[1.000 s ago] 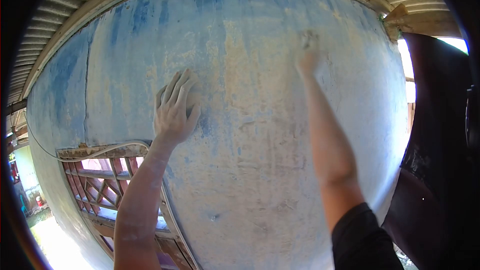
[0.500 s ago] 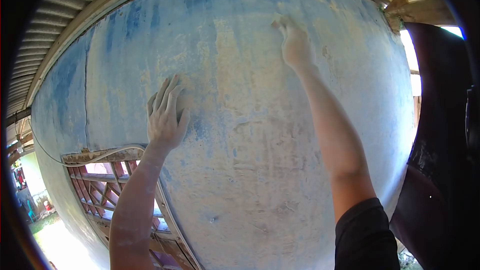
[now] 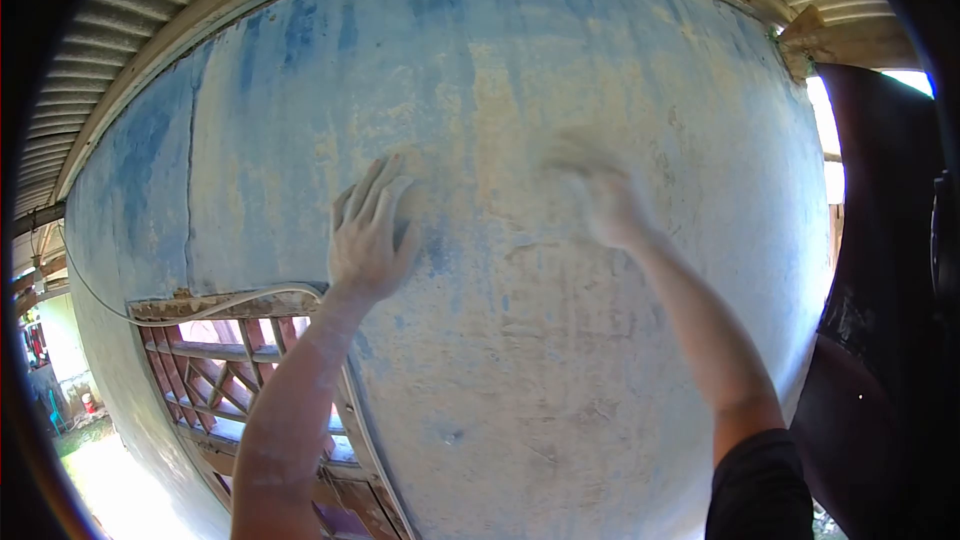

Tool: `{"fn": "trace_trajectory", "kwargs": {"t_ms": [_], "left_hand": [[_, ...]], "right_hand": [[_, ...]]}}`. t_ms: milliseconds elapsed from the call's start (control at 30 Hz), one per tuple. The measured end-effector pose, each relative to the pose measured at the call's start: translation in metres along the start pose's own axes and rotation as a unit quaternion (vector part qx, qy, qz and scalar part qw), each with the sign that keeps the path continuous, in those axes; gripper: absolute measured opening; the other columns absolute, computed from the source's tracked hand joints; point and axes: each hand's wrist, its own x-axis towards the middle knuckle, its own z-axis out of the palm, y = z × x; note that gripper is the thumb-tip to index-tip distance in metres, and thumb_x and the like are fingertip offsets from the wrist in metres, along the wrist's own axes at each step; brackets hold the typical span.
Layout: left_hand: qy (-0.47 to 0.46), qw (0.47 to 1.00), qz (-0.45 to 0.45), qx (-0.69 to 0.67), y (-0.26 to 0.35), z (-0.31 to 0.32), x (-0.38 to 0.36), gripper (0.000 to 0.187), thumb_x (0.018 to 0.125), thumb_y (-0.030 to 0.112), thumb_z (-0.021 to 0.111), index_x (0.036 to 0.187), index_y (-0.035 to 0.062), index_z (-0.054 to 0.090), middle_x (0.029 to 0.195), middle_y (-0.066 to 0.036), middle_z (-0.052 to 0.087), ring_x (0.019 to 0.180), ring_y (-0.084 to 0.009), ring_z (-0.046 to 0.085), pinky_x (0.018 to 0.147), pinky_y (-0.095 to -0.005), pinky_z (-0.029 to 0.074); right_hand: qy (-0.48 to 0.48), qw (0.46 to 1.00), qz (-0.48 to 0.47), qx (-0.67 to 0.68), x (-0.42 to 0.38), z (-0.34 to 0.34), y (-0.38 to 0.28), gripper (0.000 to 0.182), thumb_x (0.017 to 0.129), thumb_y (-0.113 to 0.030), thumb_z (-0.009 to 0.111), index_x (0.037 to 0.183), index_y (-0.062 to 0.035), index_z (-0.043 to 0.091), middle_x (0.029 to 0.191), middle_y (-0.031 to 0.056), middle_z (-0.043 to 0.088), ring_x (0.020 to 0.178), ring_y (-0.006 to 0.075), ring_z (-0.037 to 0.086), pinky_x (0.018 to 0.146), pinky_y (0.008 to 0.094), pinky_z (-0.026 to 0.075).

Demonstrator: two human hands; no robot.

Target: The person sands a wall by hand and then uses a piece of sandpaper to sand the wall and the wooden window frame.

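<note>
A wall (image 3: 560, 380) with worn, patchy blue and whitish paint fills most of the view. Left of the middle, my left hand (image 3: 371, 240) rests against it, fingers stretched upward and holding nothing. Right of the middle, my right hand (image 3: 605, 195) is near or on the wall surface, smeared by motion. Its fingers are too blurred to tell their shape or whether something is in them. Pale dust coats both hands and forearms.
A wooden lattice window (image 3: 225, 385) is at the lower left, with a pale cable (image 3: 240, 297) running above it. Corrugated roofing (image 3: 140, 30) hangs overhead. A dark panel (image 3: 880, 270) stands at the right edge, and a wooden beam (image 3: 860, 42) is at the upper right.
My right hand has moved down the wall from near its top and is now blurred. My left hand stays against the wall, and the whole view has shifted slightly.
</note>
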Motion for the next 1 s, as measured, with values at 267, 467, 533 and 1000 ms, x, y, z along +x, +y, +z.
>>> {"fn": "trace_trajectory", "kwargs": {"t_ms": [267,467,533,1000], "left_hand": [[0.016,0.998,-0.017,-0.055,0.003,-0.003,-0.007,0.050,0.095,0.022,0.061,0.143,0.0111,0.051,0.164,-0.010,0.045,0.155,-0.0296,0.037,0.124,-0.0496,0.030],[0.026,0.994,-0.005,-0.105,-0.016,0.009,-0.009,0.047,0.095,0.022,0.062,0.140,0.0102,0.052,0.163,-0.012,0.047,0.155,-0.0310,0.037,0.125,-0.0510,0.030],[0.064,0.971,-0.065,-0.221,-0.033,0.010,-0.008,0.047,0.095,0.020,0.062,0.139,0.0094,0.052,0.164,-0.011,0.045,0.157,-0.0307,0.034,0.128,-0.0513,0.027],[-0.007,1.000,-0.001,-0.014,-0.052,-0.014,-0.029,0.055,0.100,0.027,0.056,0.151,0.0097,0.046,0.170,-0.010,0.037,0.160,-0.0303,0.029,0.129,-0.0534,0.022]], "right_hand": [[0.245,0.930,0.274,-0.011,0.097,0.020,0.015,0.037,0.112,-0.027,0.047,0.135,-0.0087,0.070,0.158,0.0078,0.054,0.152,0.0232,0.043,0.121,0.0404,0.041],[0.051,0.998,0.038,0.031,0.114,0.073,-0.160,0.042,0.113,-0.027,0.043,0.149,-0.0120,0.059,0.170,0.0049,0.038,0.161,0.0197,0.025,0.132,0.0377,0.023],[0.071,0.997,-0.028,-0.008,0.104,0.083,-0.161,0.044,0.115,-0.033,0.038,0.150,-0.0147,0.059,0.172,0.0020,0.033,0.162,0.0201,0.022,0.134,0.0382,0.017],[0.257,0.931,0.240,-0.097,0.059,0.030,0.013,0.053,0.115,-0.044,0.033,0.145,-0.0117,0.063,0.168,0.0079,0.041,0.157,0.0259,0.034,0.130,0.0445,0.026]]}}
